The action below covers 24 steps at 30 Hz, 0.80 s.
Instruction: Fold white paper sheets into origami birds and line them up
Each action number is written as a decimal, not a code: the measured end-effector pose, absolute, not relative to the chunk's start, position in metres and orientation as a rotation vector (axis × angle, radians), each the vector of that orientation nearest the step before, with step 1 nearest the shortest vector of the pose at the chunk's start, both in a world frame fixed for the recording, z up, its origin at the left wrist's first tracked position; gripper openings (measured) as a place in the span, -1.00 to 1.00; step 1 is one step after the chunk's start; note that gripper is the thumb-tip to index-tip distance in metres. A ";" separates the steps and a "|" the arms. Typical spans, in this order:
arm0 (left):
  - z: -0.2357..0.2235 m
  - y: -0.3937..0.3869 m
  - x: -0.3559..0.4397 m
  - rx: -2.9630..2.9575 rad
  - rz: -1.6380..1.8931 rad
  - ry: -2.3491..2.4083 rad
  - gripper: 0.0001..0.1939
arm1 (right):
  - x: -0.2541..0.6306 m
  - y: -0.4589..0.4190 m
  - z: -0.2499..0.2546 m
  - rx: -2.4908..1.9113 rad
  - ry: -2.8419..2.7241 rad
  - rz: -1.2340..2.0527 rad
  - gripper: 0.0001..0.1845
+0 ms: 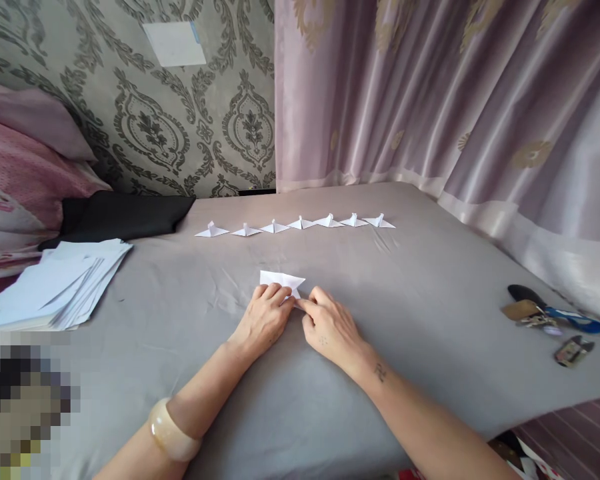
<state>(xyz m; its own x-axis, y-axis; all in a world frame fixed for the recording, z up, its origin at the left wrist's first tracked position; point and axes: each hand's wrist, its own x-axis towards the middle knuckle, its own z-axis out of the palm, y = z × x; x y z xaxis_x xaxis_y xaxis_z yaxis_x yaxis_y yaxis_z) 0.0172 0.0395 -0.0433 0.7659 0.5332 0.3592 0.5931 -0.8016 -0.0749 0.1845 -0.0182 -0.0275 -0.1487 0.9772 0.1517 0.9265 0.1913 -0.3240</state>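
A white piece of folded paper point(282, 278) lies on the grey sheet in front of me, its wide upper flap showing and its lower part under my fingers. My left hand point(269, 312) is closed over the paper's lower left side, fingers bent and pressed onto it. From the right, my right hand point(331, 327) reaches the paper's lower right corner with its index finger, the other fingers curled in. Both hands nearly meet there, so the fold between them is partly hidden. Beyond them stands a row of several small folded paper birds point(301, 223).
A stack of white paper point(55, 287) lies at the left, beside a folded black cloth point(125, 215). Keys on a blue strap point(575, 319) and a small nail clipper-like metal object point(573, 351) rest at the right. Curtains point(370, 100) hang along the bed's far right edge.
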 end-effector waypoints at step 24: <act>-0.039 0.028 0.042 -2.751 -0.555 -1.147 -0.74 | 0.219 0.001 -0.024 -1.794 -2.128 0.397 -0.69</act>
